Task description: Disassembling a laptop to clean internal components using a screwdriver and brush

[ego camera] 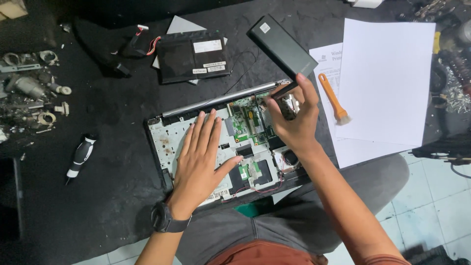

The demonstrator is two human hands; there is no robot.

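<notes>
Head view: the left hand point(200, 156) lies flat, fingers spread, pressing on the opened laptop point(169, 140) on the dark table point(113, 181). The right hand point(293, 121) pinches a thin dark tool point(283, 90) whose tip rests near the green board point(247, 120) by the hinge. A slip looks likely to scrape the board or nick the thin wires — the grip is high on the tool. A screwdriver point(81, 156) lies well left; a brush point(333, 99) sits on paper point(382, 78) to the right.
</notes>
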